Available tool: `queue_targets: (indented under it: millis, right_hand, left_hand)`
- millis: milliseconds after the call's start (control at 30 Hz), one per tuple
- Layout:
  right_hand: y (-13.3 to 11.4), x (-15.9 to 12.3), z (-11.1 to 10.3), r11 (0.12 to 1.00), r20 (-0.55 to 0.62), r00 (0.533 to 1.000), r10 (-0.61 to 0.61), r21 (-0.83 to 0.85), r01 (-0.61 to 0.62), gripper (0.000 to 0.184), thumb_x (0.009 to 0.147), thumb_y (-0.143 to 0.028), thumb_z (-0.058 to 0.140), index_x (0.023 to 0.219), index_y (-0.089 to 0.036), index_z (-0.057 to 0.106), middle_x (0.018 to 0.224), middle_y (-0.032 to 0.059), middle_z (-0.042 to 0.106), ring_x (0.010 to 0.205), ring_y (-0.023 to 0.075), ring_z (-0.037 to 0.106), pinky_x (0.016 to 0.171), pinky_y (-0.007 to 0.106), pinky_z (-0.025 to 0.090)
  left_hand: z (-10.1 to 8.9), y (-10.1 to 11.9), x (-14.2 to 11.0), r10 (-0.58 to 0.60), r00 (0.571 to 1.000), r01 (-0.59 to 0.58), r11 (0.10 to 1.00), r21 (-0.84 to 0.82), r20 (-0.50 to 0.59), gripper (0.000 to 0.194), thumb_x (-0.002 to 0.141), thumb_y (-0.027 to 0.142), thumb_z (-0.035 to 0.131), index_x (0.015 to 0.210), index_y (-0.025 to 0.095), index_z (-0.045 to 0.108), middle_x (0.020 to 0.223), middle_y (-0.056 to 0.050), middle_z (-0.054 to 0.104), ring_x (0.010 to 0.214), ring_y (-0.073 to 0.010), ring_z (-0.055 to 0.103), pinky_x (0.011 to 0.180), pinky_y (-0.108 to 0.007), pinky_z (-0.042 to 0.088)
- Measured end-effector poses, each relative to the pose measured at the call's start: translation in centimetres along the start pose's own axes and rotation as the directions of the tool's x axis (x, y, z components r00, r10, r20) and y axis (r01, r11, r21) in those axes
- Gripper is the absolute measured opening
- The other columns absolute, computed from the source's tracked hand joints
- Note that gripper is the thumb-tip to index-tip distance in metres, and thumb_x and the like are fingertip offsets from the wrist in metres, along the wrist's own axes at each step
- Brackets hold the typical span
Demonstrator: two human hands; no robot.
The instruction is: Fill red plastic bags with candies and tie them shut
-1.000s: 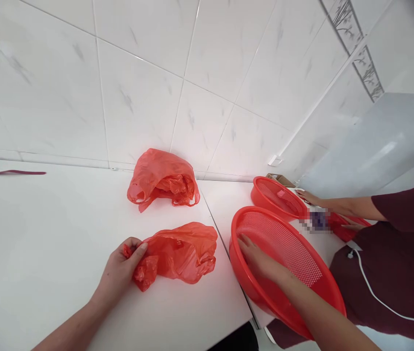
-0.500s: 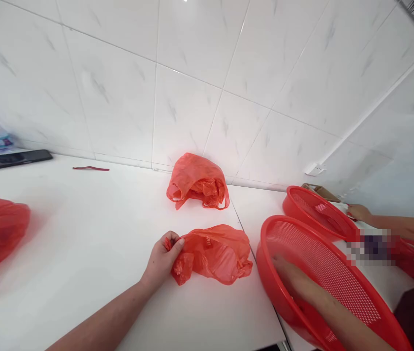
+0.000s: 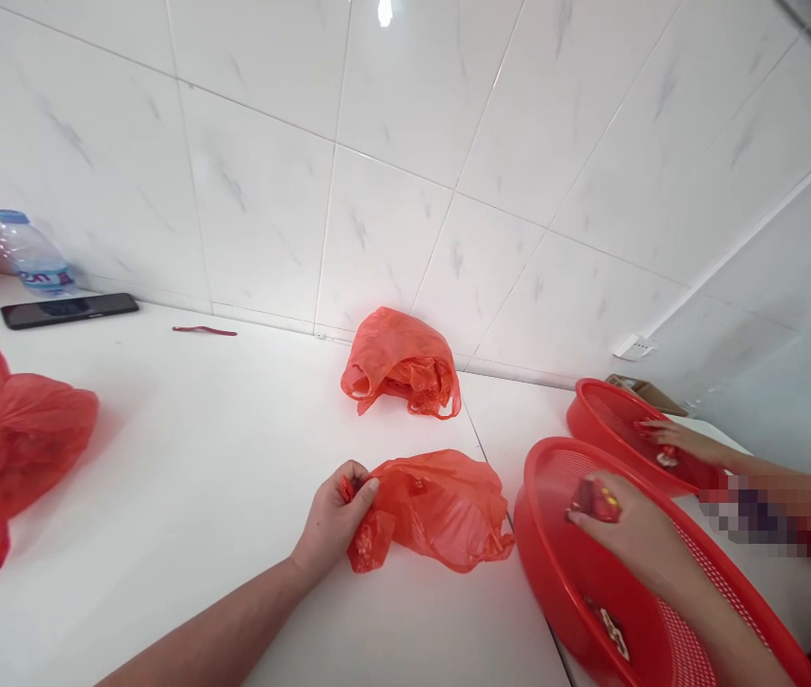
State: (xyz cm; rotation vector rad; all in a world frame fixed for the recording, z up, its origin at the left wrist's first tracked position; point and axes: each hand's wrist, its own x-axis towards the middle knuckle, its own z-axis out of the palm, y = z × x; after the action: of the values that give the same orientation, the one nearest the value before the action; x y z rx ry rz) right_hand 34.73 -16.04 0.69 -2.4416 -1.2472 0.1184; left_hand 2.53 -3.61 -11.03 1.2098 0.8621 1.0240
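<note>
Right hand [image 3: 616, 530] came up off the mesh since 0.5 s ago, now closed on a small red packet [image 3: 593, 499] over the near red basket [image 3: 555, 563]. Left hand [image 3: 334, 520] unchanged: fingers pinched on the bunched edge of the near red bag [image 3: 441, 506], flat on the white counter [image 3: 197, 458]. Head view count: 3 red bags, incl. one at the wall [image 3: 402, 363] and one far left [image 3: 11, 448]; 2 baskets, far one [image 3: 595, 420] under a co-worker's hand [image 3: 670, 439]; 1 bottle [image 3: 30, 258], 1 phone [image 3: 69, 309]
</note>
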Motion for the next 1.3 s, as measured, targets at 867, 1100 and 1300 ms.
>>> queue_targets:
  millis: [867, 1100, 1300]
  right_hand:
    - [-12.0, -5.0, 13.3, 0.264, 0.327, 0.945, -0.027, 0.914, -0.309, 0.039, 0.065, -0.039, 0.076, 0.092, -0.022, 0.053, 0.085, -0.0003, 0.061, 0.076, 0.0163, 0.059, 0.057, 0.024, 0.046]
    - [-12.8, -7.0, 13.9, 0.502, 0.227, 0.937, -0.264, 0.862, -0.068, 0.025, 0.066, -0.023, 0.07, 0.083, -0.022, 0.052, 0.074, -0.0049, 0.055, 0.068, 0.012, 0.051, 0.065, 0.024, 0.045]
    - [-13.0, -5.8, 14.7, 0.495, 0.49, 0.826, -0.279, 0.81, -0.314, 0.023, 0.065, -0.026, 0.069, 0.083, -0.02, 0.056, 0.065, -0.0036, 0.057, 0.055, 0.0118, 0.05, 0.047, 0.023, 0.038]
  left_hand:
    - [0.4, -0.3, -1.2, 0.192, 0.965, -0.24, 0.918, 0.316, 0.177, 0.022, 0.091, 0.032, 0.042, 0.072, 0.021, 0.045, 0.064, 0.004, 0.049, 0.058, -0.0111, 0.041, 0.056, -0.023, 0.038]
    - [0.4, 0.0, -0.9, 0.184, 0.976, -0.208, 0.949, 0.239, 0.116, 0.019, 0.09, 0.034, 0.045, 0.077, 0.02, 0.047, 0.071, 0.002, 0.053, 0.064, -0.0125, 0.048, 0.062, -0.024, 0.043]
    - [0.4, 0.0, -1.5, 0.273, 0.928, -0.346, 0.884, 0.315, 0.252, 0.017, 0.091, 0.027, 0.04, 0.078, 0.021, 0.05, 0.071, 0.001, 0.056, 0.062, -0.012, 0.049, 0.061, -0.024, 0.043]
